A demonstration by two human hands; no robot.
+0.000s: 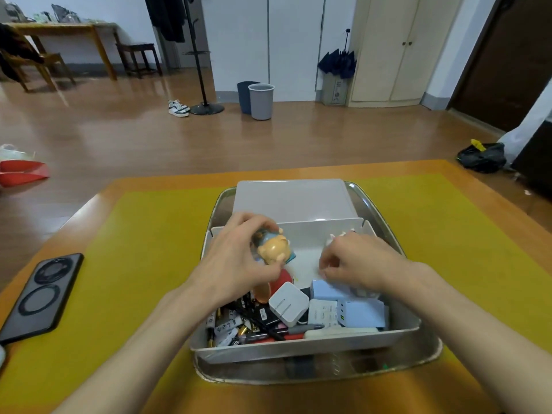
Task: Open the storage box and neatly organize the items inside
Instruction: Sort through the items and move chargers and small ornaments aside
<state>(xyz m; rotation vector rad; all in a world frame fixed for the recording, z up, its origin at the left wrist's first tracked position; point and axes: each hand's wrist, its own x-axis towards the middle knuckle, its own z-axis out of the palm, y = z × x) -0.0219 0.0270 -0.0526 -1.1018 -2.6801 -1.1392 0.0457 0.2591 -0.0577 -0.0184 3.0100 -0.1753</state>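
Gripping a toy figure (273, 246) in my left hand (236, 264) over the storage box (298, 348); my right hand (358, 261) pinches something small I cannot make out.

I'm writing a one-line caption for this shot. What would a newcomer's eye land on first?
The eye goes first to the tan and blue cartoon animal figurine that the left hand grips above the open white plastic storage box at the table's centre. Next comes the jumble in the box's near half: a white square plug charger, pale blue adapters and batteries. The right hand hovers curled over the blue adapters.
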